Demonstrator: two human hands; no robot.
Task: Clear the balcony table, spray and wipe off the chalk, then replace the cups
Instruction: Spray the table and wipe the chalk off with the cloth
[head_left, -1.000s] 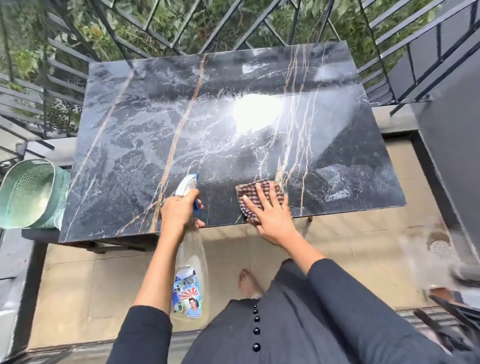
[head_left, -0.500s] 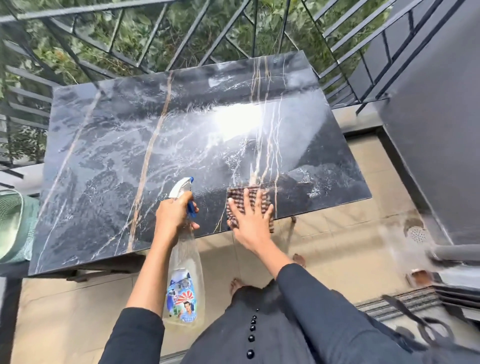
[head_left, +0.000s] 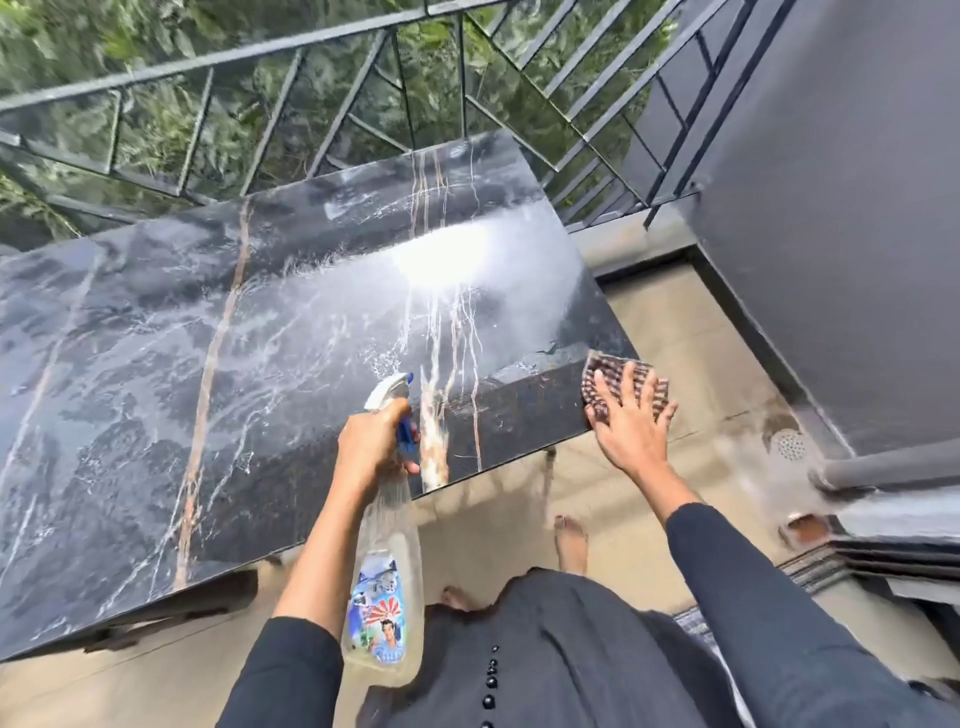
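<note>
The black marble table with white and tan veins fills the left and middle of the head view, wet and glaring in the sun. My left hand grips the neck of a clear spray bottle with a white and blue trigger, held over the table's near edge. My right hand lies flat, fingers spread, on a brown checked cloth at the table's near right corner. No cups are in view.
A black metal railing runs behind the table, with green foliage beyond. A dark grey wall stands at the right. A floor drain sits in the tiled floor near a grey pipe. My bare feet stand below the table edge.
My right hand has slid the cloth to the right along the near edge to the table's right corner. The view has swung right, and the green basket has left the frame.
</note>
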